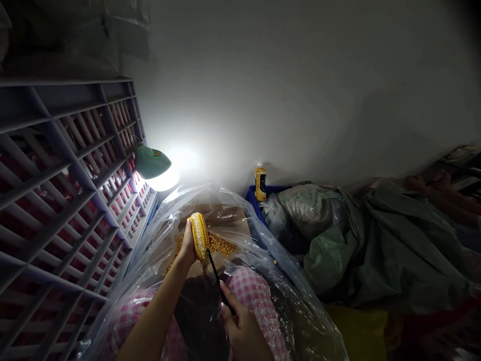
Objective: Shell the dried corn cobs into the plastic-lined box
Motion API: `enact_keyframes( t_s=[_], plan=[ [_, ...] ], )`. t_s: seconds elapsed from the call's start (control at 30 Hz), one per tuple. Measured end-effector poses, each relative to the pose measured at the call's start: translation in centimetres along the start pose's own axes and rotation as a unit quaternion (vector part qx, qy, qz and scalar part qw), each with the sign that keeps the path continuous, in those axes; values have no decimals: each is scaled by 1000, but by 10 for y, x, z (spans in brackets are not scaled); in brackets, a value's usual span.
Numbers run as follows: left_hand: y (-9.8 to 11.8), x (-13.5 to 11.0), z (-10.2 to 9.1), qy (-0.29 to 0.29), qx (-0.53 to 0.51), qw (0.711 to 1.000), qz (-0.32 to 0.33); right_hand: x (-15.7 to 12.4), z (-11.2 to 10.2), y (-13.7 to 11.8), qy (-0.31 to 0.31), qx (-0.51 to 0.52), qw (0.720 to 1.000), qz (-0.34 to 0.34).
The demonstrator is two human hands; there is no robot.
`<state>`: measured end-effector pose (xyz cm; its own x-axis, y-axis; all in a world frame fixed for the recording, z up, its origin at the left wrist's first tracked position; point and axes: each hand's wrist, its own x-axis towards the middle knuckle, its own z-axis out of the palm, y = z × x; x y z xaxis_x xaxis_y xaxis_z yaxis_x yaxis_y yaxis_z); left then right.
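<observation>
My left hand (187,249) is closed round a yellow corn cob (199,238), held upright over a heap of loose kernels (221,245). My right hand (244,328) grips a thin black tool (215,271) whose tip touches the lower end of the cob. The kernels lie on brown cardboard inside a clear plastic bag (259,250) spread over my lap. Pink checked cloth (253,296) covers my knees.
Stacked plastic crates (63,200) rise at the left. A green lamp (154,165) shines against the white wall. A yellow bottle (260,182) stands on a blue crate (253,200). Full sacks and dark green sheeting (376,240) fill the right side.
</observation>
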<state>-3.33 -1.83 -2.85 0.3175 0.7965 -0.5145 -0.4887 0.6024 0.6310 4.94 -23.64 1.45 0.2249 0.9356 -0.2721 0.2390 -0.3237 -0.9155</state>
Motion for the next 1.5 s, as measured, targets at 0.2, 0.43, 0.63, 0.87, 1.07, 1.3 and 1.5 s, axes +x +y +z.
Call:
enact_keyframes(
  t_s=[0.2, 0.43, 0.63, 0.87, 1.07, 1.3, 1.5],
  plan=[
    [2, -2, 2, 6, -2, 1000, -4, 5, 5, 8, 14, -2, 1000, 12],
    [2, -3, 2, 7, 17, 1000, 2, 6, 9, 13, 37, 7, 999, -7],
    [3, -2, 0, 0, 14, 1000, 12, 5, 7, 8, 42, -1, 999, -17],
    [5, -7, 4, 10, 30, 999, 15, 5, 5, 9, 32, 4, 999, -11],
    [3, -3, 0, 9, 21, 1000, 12, 10, 6, 16, 15, 31, 999, -17],
    [1, 1, -6, 13, 37, 999, 16, 19, 5, 16, 18, 16, 999, -35],
    [0, 0, -9, 5, 44, 998, 45, 31, 5, 14, -8, 22, 1000, -11]
  ],
)
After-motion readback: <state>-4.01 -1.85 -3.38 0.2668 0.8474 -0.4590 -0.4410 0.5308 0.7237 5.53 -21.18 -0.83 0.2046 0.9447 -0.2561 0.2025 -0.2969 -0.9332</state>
